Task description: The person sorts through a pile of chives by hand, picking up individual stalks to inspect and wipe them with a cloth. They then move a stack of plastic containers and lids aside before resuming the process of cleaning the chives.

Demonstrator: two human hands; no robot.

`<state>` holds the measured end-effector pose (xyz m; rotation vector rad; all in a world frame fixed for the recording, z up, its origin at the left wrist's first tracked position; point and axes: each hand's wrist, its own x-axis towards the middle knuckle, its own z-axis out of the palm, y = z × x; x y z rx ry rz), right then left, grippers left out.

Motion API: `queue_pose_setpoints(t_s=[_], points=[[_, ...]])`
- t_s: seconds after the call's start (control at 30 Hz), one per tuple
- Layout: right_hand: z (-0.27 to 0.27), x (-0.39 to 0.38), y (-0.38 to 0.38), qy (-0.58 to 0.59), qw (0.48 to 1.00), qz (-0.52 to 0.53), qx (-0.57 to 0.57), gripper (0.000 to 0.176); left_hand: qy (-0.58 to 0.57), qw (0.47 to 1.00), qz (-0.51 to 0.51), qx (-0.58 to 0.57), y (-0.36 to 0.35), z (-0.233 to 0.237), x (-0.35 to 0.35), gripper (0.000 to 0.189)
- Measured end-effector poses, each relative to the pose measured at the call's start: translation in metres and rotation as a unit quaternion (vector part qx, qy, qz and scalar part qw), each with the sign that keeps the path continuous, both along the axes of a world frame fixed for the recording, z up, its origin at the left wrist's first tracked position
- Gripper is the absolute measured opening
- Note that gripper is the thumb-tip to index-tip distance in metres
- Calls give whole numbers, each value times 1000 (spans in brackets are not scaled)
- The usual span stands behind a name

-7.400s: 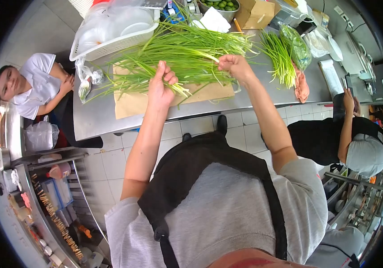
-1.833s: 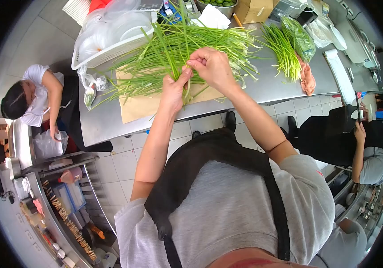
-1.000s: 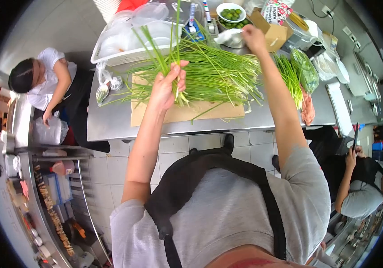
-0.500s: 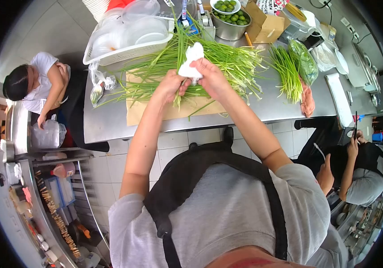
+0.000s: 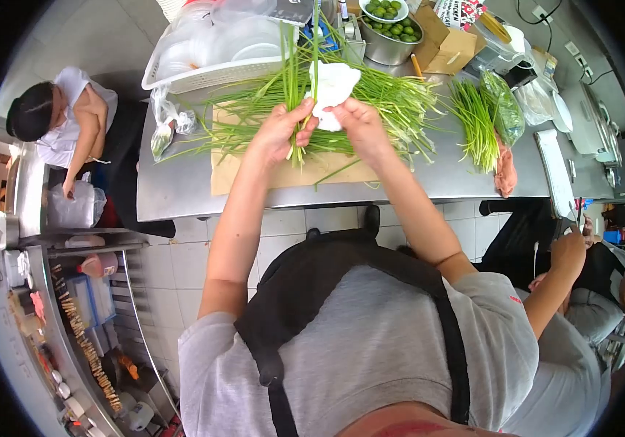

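Observation:
My left hand [image 5: 284, 134] is closed round a small bunch of long green chives [image 5: 292, 76], held upright over the table. Just to its right, my right hand [image 5: 362, 130] pinches a crumpled white cloth or paper towel [image 5: 335, 84]. The white piece touches the stalks between the two hands. Beneath and behind them a wide heap of loose chives [image 5: 400, 109] lies on brown paper [image 5: 236, 175], pale ends mostly to the right.
The steel table [image 5: 188, 193] also bears a white basket [image 5: 174, 81] of plastic lids, a pot of green limes [image 5: 392, 49], a cardboard box [image 5: 447, 49] and another chive bunch [image 5: 475, 127]. One person [image 5: 79, 124] is at the left; others [image 5: 596, 284] work at the right.
The white cloth or paper has opened out and shifted right with my right hand. Chives in my left hand now stand more upright. An arm at the right has moved.

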<state>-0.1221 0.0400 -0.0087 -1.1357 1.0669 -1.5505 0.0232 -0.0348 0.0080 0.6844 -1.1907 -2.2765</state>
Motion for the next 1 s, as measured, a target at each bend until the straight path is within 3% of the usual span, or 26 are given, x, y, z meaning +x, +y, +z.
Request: queue_pose_setpoints(t_s=[0.07, 0.17, 0.27, 0.37, 0.5, 0.53, 0.57, 0.6, 0.67, 0.7, 0.73, 0.8, 0.83, 0.87, 0.93, 1.0], points=[[2, 4, -3, -29, 999, 2, 17, 12, 0, 1000, -8, 4, 0, -8, -4, 20], [18, 9, -3, -125, 992, 23, 7, 28, -92, 991, -77, -58, 8, -11, -8, 22], [3, 1, -13, -145, 989, 0, 11, 28, -122, 980, -122, -98, 14, -8, -4, 26], [14, -30, -37, -240, 961, -130, -42, 32, -125, 979, -138, -81, 19, -4, 11, 27], [55, -104, -46, -249, 919, -288, -100, 31, -147, 982, -110, -48, 12, -11, 49, 26], [56, -122, -49, -195, 916, -298, -184, 30, -169, 982, -78, -42, 10, -15, 58, 26], [59, -131, -48, -5, 900, -375, -222, 23, -161, 984, -57, -40, 9, -19, 65, 25], [58, -135, -48, 184, 846, -434, -250, 17, -163, 984, -54, -37, 10, -23, 67, 25], [52, -131, -45, 475, 818, -319, -55, 12, -182, 981, -14, -70, 12, -25, 68, 25], [48, -119, -45, 637, 735, -222, 74, 19, -185, 980, -12, -70, 13, -25, 66, 25], [42, -106, -44, 749, 626, -177, 125, 22, -177, 981, -15, -83, 14, -24, 62, 25], [27, -74, -43, 695, 657, -283, -76, 21, -167, 981, -15, -97, 12, -22, 55, 25], [38, -45, -37, 652, 694, -280, -126, 17, -178, 978, -14, -108, 12, -23, 52, 25], [46, -23, -36, 596, 745, -249, -169, 13, -191, 974, -17, -117, 13, -24, 51, 25], [51, 5, -37, 582, 751, -220, -223, 10, -191, 974, -16, -118, 14, -24, 49, 25], [54, 17, -40, 565, 767, -110, -283, 10, -189, 974, -16, -123, 14, -23, 47, 25]])
